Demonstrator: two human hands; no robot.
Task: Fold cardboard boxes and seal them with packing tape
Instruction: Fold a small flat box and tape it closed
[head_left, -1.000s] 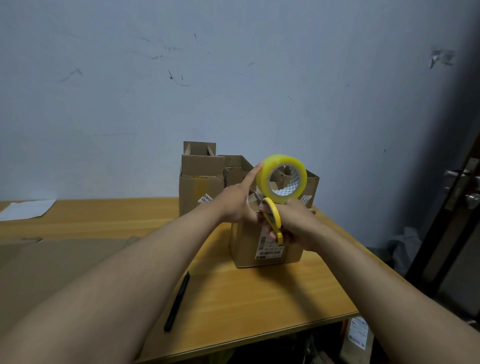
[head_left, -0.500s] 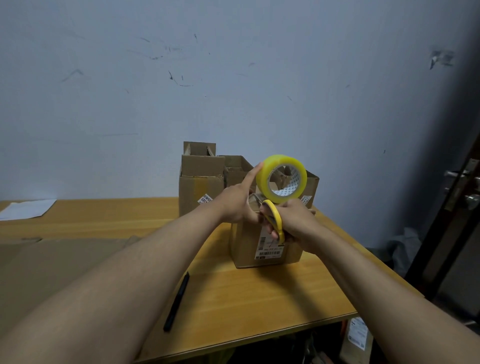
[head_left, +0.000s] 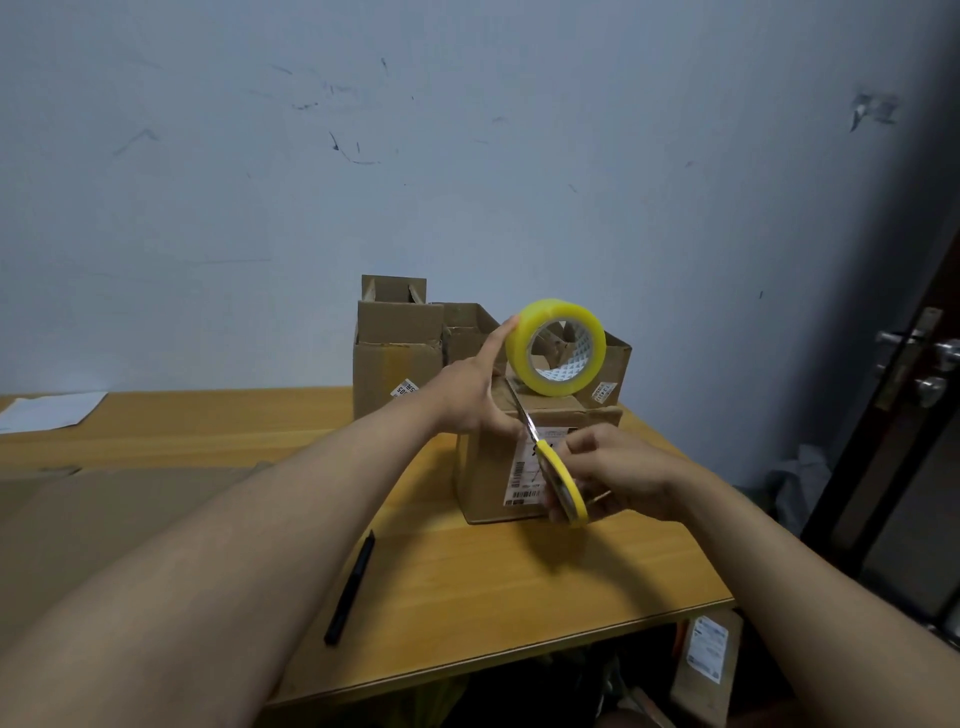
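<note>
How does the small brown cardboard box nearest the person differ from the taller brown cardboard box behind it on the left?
The near cardboard box has its top flaps folded shut, while the taller cardboard box stands open with flaps sticking up. The near box is lower and carries a large white barcode label on its front; the taller one shows only a small label at its lower corner. Both are plain brown and stand on the wooden table.

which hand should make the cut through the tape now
The right hand. It already grips the scissors, whose blades point up toward the tape roll. The left hand is busy holding that roll above the box.
</note>
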